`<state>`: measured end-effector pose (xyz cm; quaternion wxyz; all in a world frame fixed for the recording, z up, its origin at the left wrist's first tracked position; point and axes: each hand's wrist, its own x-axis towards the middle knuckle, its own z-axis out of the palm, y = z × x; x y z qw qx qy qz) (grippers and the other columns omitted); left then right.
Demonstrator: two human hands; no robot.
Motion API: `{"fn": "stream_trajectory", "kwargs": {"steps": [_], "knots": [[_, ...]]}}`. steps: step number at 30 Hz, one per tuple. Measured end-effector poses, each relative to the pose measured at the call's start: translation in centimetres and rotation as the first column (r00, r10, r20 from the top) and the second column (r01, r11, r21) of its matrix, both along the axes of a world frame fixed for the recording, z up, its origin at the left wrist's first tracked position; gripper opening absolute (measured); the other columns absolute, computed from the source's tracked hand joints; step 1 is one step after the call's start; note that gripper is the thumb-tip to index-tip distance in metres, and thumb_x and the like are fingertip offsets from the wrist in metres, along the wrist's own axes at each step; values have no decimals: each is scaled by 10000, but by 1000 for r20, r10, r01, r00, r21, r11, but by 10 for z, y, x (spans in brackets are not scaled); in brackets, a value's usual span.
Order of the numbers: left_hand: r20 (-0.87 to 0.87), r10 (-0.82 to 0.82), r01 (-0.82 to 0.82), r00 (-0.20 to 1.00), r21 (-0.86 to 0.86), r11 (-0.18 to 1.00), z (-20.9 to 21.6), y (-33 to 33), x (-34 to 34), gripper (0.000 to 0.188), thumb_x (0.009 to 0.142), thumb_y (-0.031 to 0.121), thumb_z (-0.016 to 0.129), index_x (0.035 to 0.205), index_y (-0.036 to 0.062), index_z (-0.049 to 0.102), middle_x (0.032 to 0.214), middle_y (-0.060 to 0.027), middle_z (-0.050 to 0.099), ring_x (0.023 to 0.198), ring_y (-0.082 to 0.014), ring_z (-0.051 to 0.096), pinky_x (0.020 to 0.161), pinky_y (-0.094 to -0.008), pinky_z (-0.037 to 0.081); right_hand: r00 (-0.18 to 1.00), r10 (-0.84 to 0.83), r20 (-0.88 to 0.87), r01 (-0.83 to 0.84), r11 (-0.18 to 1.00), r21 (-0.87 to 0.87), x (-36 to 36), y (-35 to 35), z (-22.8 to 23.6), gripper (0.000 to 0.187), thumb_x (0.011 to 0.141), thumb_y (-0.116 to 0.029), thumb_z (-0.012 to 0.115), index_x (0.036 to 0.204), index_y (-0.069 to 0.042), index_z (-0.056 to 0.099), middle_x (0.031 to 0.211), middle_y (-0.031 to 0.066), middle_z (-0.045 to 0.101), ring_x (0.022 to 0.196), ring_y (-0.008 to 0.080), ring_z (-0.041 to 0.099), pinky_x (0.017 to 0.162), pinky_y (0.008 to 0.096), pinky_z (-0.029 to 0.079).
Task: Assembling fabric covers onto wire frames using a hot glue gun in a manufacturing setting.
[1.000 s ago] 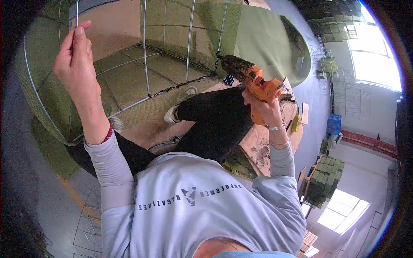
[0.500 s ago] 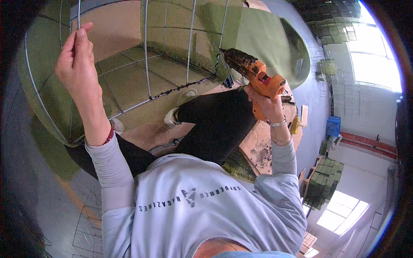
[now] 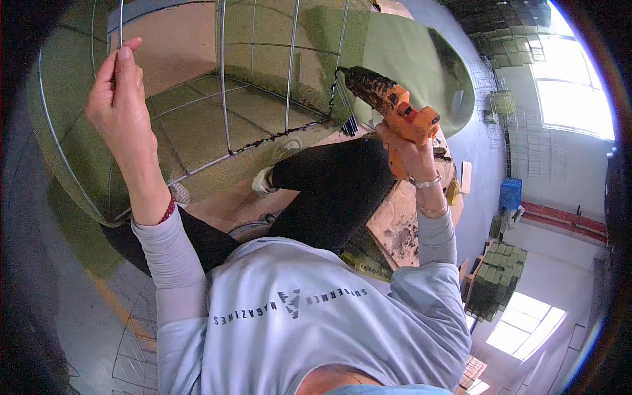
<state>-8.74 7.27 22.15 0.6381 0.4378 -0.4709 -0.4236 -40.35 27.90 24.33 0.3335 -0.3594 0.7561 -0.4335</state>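
The left hand (image 3: 122,105) was raised at the far left, its fingers (image 3: 125,56) pinched closed on a thin upright rod of the wire frame (image 3: 224,85), thumb and forefinger meeting around the metal. That frame was a large cage of silvery rods, lined with green fabric (image 3: 401,59) on its walls and floor, and it filled the far part of the view from the left edge across to the middle. A dark, lumpy line of glue ran along the lower rods near the frame's right corner.

The right hand (image 3: 408,148) sat to the right of the middle, fingers wrapped tight around the grip of an orange hot glue gun (image 3: 392,105). The gun was tilted, its blackened, crusted nozzle pointing left and far toward the frame's right corner, close to the fabric edge, though whether the tip touched it could not be told. Two thin bracelets ringed the right wrist, and a red beaded one the left.

Near the camera lay the person's grey long-sleeved shirt (image 3: 316,322), with black trousers (image 3: 336,191) and a pale shoe (image 3: 263,181) beyond it. Green stacked blocks (image 3: 494,283) stood at the right, well apart from the hands, and a blue crate (image 3: 510,193) lay farther off
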Motion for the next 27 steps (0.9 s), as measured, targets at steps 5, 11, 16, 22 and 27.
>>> {"fn": "stream_trajectory", "kwargs": {"steps": [5,11,16,22,27], "knots": [[-2,-22,22,1000,-29,999,-1,0,2,257,937,214,527,1052,13,638,594,106,307,518,12,250,447,-179,155,997,55,-59,-56,998,-29,-4,-5,1,198,766,-103,720,909,-42,598,750,-5,579,607,81,527,540,219,426],[-18,-27,27,999,-16,1000,0,0,2,260,934,216,534,1058,11,635,592,108,298,516,12,244,448,-181,148,998,43,-34,-43,999,11,-5,-9,3,285,729,-78,758,955,-18,595,859,34,643,739,115,610,643,245,504],[-44,-37,36,998,-17,999,-1,-1,2,264,934,220,535,1059,9,632,594,109,291,516,13,237,449,-181,142,977,-9,211,35,992,-119,-9,-13,-6,295,732,-80,756,972,-14,599,881,45,652,777,118,618,681,257,506],[-12,-17,17,1000,-18,1000,-1,-1,3,272,935,223,531,1068,5,624,591,111,281,516,15,232,449,-182,139,994,62,-95,-69,995,-74,-9,-14,-3,268,735,-100,759,942,-13,613,866,28,647,752,94,598,655,241,487],[-65,-36,34,997,-37,999,-2,-2,5,235,921,180,552,998,-15,657,617,81,364,528,0,273,457,-182,174,994,44,-105,-52,996,-78,-6,-17,1,248,731,-105,763,910,-21,612,807,5,622,691,85,566,616,235,468]]}}
